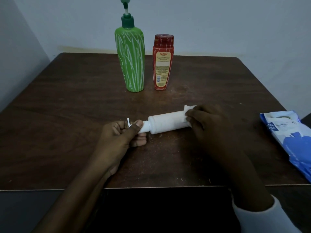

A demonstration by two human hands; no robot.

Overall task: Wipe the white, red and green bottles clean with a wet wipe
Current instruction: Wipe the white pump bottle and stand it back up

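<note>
- The table [67, 101] has a dark brown wood-grain top, matt and worn, dusted with pale specks and scuffs.
- The green bottle [133, 61] is smooth plastic with a faint sheen, streaked with thin white lines; its pump [127, 21] is darker green plastic.
- The red bottle [162, 64] is smooth plastic under similar white streaks; its cream label [161, 68] looks like paper, though it may be printed film.
- The white bottle [166, 123] is plain matt plastic.
- The wet wipe [188, 109] is soft, white and cloth-like.
- The wipe packet [289, 137] is crinkled, glossy blue-and-white plastic film.
- The sleeve [259, 219] is pale cloth.
</note>
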